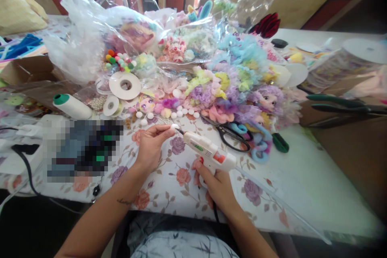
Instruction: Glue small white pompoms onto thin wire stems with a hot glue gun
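Between thumb and fingers my left hand (pixel 152 145) pinches a small white pom-pom (pixel 174 127). My right hand (pixel 213 177) is wrapped round the grip of a white hot glue gun (pixel 208 149), whose dark nozzle points left and meets or nearly meets the pom-pom. A long clear glue stick (pixel 284 205) trails out of the gun's back toward the lower right. Beyond my hands lies a loose row of white pom-poms (pixel 185 111). Black-handled scissors (pixel 232 138) rest right of the gun, partly under pastel trims.
Heaped ruffled trims (pixel 223 76), doll heads (pixel 267 98) and plastic bags (pixel 81 36) fill the back. Ribbon spools (pixel 133 85) and a thread cone (pixel 72 106) stand left, near a power strip (pixel 27 153). Green-handled pliers (pixel 332 107) lie on a cardboard box (pixel 338 149) at right.
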Tool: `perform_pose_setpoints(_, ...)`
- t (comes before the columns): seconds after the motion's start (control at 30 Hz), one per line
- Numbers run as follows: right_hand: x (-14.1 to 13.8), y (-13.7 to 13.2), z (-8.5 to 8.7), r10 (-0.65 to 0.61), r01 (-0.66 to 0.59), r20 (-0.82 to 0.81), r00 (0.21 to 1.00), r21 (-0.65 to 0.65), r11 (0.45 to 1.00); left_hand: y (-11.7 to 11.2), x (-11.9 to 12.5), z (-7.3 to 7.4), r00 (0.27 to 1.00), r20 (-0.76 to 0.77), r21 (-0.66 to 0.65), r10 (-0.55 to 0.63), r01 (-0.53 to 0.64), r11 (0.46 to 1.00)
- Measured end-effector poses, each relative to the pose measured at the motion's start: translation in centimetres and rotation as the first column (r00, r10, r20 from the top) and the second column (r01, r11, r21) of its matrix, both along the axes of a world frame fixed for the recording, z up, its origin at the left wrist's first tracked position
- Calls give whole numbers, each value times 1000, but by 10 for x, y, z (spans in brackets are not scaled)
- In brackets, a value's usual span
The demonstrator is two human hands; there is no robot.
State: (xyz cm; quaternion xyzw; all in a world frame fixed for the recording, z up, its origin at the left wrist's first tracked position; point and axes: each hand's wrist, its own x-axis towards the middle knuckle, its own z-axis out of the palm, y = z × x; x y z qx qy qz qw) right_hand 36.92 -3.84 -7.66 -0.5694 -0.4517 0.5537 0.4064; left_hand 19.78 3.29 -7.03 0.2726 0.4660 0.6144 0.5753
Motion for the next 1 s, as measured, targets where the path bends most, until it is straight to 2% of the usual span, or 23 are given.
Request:
perform_pose_setpoints(0.27, 1, 0, 1, 1, -1, 35, 999, -15, 1000, 0, 0, -1, 1000, -10, -1, 7, -7, 1000)
perform_pose_setpoints(0.67, -2, -1, 7, -6, 19, 113, 994, -113, 993, 1, 0, -2, 999, 3, 16, 41, -41, 999)
perform_pose_setpoints(0.87, -2, -1, 1, -11, 18, 83, 996, -86, 996, 1, -1, -6, 998, -28, 72, 62, -60, 996)
perform_pose_setpoints(1.0, -3, -5, -3, -33, 42, 165, 986, -50, 998, 2, 0, -7, 994, -47, 94, 100, -96, 991)
